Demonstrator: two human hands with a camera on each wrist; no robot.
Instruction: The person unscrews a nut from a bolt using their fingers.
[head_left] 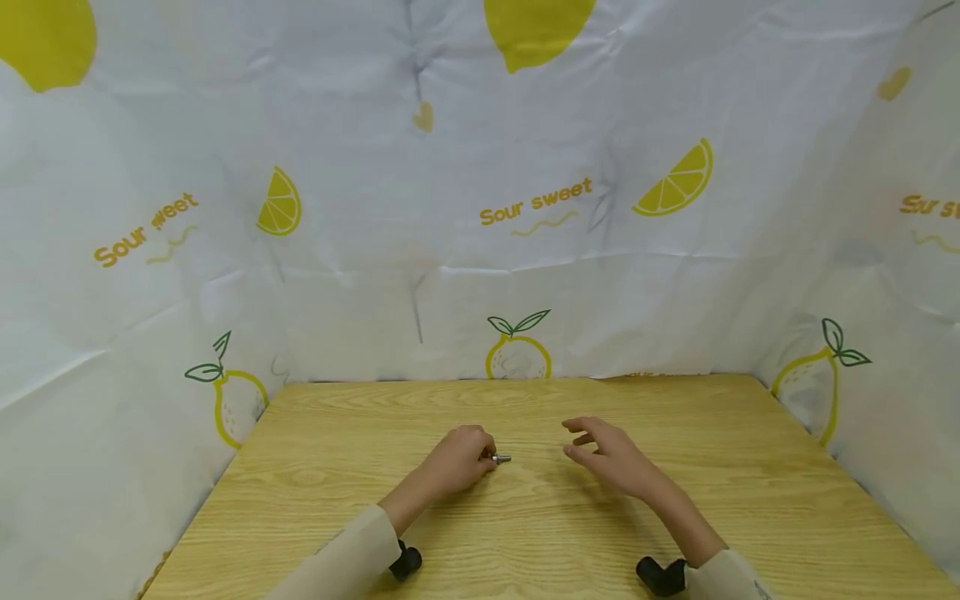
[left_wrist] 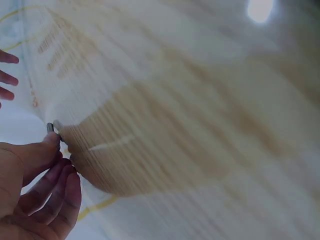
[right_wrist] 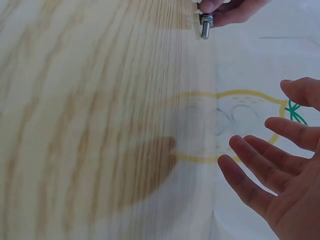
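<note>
In the head view my left hand is low over the wooden table, pinching a small metal bolt whose shank points right. The right wrist view shows a wider collar, like a nut, around the bolt close to the fingertips. Thumb and fingers of the left hand hide the bolt's other end. Across a short gap to the right, my right hand hovers over the table with nothing in it. Its fingers are spread and slightly bent, facing the bolt.
The light wooden table stretches beneath both hands. White cloth printed with lemons hangs behind it and along both sides. A black device sits at the left wrist and another at the right wrist.
</note>
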